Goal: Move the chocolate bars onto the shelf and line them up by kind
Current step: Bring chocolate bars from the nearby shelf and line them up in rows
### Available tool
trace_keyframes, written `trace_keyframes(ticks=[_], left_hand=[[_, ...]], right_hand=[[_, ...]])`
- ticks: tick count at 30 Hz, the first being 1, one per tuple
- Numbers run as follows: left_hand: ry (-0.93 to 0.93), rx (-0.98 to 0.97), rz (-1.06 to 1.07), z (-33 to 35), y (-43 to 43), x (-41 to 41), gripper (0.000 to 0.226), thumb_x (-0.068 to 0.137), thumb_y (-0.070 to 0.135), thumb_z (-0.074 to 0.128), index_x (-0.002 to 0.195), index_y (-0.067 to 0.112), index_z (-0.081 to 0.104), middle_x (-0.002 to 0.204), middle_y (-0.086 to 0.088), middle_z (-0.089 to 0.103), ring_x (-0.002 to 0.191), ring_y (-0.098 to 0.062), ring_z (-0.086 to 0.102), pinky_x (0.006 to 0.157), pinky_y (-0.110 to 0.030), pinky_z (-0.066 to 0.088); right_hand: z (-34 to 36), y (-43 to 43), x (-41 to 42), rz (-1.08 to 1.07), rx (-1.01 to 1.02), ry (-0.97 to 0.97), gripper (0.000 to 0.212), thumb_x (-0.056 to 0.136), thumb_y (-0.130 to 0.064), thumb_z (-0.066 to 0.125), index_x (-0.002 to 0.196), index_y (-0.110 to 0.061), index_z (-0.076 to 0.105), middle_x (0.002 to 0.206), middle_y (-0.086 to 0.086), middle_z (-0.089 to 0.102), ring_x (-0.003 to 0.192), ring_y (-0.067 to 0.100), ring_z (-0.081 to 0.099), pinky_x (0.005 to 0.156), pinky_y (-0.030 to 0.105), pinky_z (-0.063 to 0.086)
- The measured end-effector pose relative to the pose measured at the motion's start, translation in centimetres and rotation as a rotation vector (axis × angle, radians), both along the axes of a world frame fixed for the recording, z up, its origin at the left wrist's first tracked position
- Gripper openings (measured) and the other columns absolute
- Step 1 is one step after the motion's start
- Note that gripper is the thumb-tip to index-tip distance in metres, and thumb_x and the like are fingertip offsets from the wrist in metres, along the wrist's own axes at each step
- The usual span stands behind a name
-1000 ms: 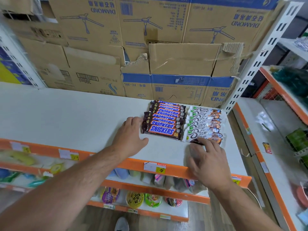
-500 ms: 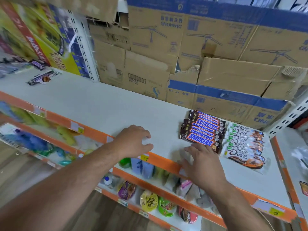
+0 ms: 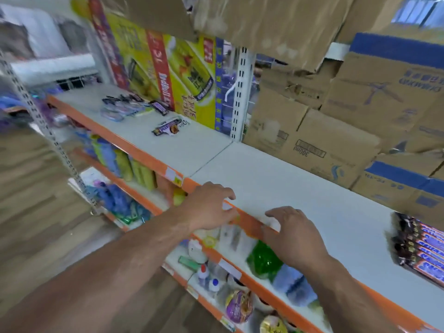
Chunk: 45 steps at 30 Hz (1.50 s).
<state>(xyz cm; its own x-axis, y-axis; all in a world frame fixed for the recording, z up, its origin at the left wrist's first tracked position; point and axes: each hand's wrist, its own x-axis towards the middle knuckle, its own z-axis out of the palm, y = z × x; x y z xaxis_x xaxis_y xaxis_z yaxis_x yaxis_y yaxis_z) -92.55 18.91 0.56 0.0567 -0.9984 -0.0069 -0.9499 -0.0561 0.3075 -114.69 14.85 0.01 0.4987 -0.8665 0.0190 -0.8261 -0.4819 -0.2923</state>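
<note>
A row of brown Snickers bars [image 3: 419,248] lies at the far right of the white shelf [image 3: 276,179]. Two loose bars [image 3: 168,127] lie on the neighbouring shelf section to the left, and a small pile of dark bars [image 3: 125,102] sits further back left beside a single purple-labelled bar [image 3: 159,107]. My left hand [image 3: 209,205] hovers over the shelf's orange front edge with loosely curled fingers, holding nothing. My right hand [image 3: 292,233] is just to its right, fingers spread over the same edge, also empty. The image is blurred by motion.
Cardboard boxes [image 3: 324,131] fill the back of the shelf on the right. A yellow printed box [image 3: 173,68] stands behind the loose bars. A white perforated upright [image 3: 239,92] divides the two sections. Lower shelves [image 3: 240,284] hold assorted small goods. Wooden floor lies at the left.
The view has swung left, so the Snickers row sits at the right edge and the white bars are out of sight. Both hands have left the rows and moved left along the shelf edge.
</note>
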Motion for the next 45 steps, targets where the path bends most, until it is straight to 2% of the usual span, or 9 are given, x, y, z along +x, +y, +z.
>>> trace_keyframes(ticks=[5, 11, 18, 27, 33, 35, 37, 41, 45], left_hand=[[0.034, -0.038, 0.12, 0.3, 1.0, 7.7, 0.042, 0.089, 0.052, 0.055, 0.126, 0.033, 0.057, 0.124, 0.002, 0.06, 0.121, -0.02, 0.048, 0.097, -0.035, 0.042], [0.066, -0.056, 0.227, -0.7, -0.2, 15.7, 0.039, 0.088, 0.051, 0.055, 0.12, 0.031, 0.061, 0.107, 0.002, 0.063, 0.109, -0.019, 0.055, 0.09, -0.034, 0.046], [0.095, 0.01, 0.346, -1.1, -4.4, 25.6, 0.045, 0.084, 0.051, 0.054, 0.124, 0.032, 0.058, 0.106, 0.004, 0.061, 0.106, -0.019, 0.055, 0.086, -0.036, 0.049], [0.019, 0.077, 0.353, 0.0, -11.8, 34.5, 0.037, 0.096, 0.046, 0.047, 0.13, 0.034, 0.054, 0.125, 0.005, 0.059, 0.118, -0.019, 0.051, 0.09, -0.036, 0.049], [0.05, 0.087, 0.181, -1.0, -17.6, 38.8, 0.034, 0.099, 0.023, 0.042, 0.13, 0.028, 0.057, 0.133, 0.001, 0.055, 0.123, -0.021, 0.049, 0.098, -0.032, 0.043], [0.055, 0.09, 0.092, -1.2, -19.6, 39.9, 0.038, 0.098, 0.018, 0.043, 0.133, 0.026, 0.055, 0.138, 0.0, 0.053, 0.128, -0.022, 0.046, 0.104, -0.033, 0.04], [0.057, 0.086, -0.017, -1.5, -21.2, 41.1, 0.043, 0.094, 0.011, 0.046, 0.135, 0.02, 0.055, 0.142, -0.001, 0.051, 0.131, -0.022, 0.045, 0.107, -0.032, 0.038], [0.007, 0.155, -0.258, -1.7, -23.5, 43.7, 0.054, 0.089, 0.007, 0.046, 0.141, 0.018, 0.049, 0.148, -0.001, 0.045, 0.135, -0.016, 0.042, 0.108, -0.023, 0.031], [-0.031, 0.186, -0.363, -2.6, -25.8, 46.5, 0.069, 0.08, 0.007, 0.052, 0.145, 0.026, 0.043, 0.137, 0.001, 0.047, 0.122, -0.022, 0.053, 0.098, -0.036, 0.046]], right_hand=[[0.5, -1.0, 8.7, 0.094, 0.033, 0.008, 0.044, 0.093, -0.049, 0.053, 0.134, -0.034, 0.055, 0.14, -0.007, 0.052, 0.129, 0.016, 0.044, 0.106, 0.033, 0.039], [0.4, -4.2, 18.0, 0.162, 0.07, -0.021, 0.048, 0.09, -0.056, 0.051, 0.132, -0.035, 0.056, 0.136, -0.013, 0.053, 0.127, 0.009, 0.045, 0.101, 0.027, 0.038], [-1.0, -11.4, 28.7, 0.25, 0.102, -0.003, 0.043, 0.09, -0.048, 0.054, 0.13, -0.033, 0.057, 0.132, -0.007, 0.055, 0.125, 0.015, 0.048, 0.101, 0.03, 0.041], [-0.6, -19.5, 38.7, 0.279, 0.16, 0.003, 0.045, 0.091, -0.05, 0.054, 0.132, -0.033, 0.054, 0.134, -0.007, 0.054, 0.122, 0.015, 0.051, 0.096, 0.031, 0.043], [-1.4, -22.0, 42.4, 0.235, 0.175, -0.003, 0.041, 0.092, -0.04, 0.053, 0.131, -0.029, 0.056, 0.134, -0.007, 0.052, 0.123, 0.016, 0.051, 0.098, 0.032, 0.044], [-1.5, -22.4, 43.7, 0.22, 0.171, 0.0, 0.03, 0.088, -0.042, 0.047, 0.111, -0.029, 0.06, 0.115, -0.007, 0.055, 0.113, 0.019, 0.054, 0.086, 0.032, 0.045], [-1.6, -22.6, 44.9, 0.207, 0.153, -0.013, 0.03, 0.08, -0.045, 0.037, 0.094, -0.028, 0.057, 0.099, -0.008, 0.053, 0.103, 0.02, 0.055, 0.075, 0.032, 0.043], [-1.7, -22.3, 47.3, 0.18, 0.139, -0.033, 0.032, 0.085, -0.028, 0.049, 0.113, -0.023, 0.064, 0.117, -0.005, 0.062, 0.111, 0.019, 0.054, 0.09, 0.036, 0.048], [-2.0, -22.0, 49.6, 0.055, 0.139, 0.098, 0.027, 0.082, -0.037, 0.047, 0.099, -0.023, 0.06, 0.105, -0.003, 0.06, 0.103, 0.023, 0.055, 0.076, 0.036, 0.049]])
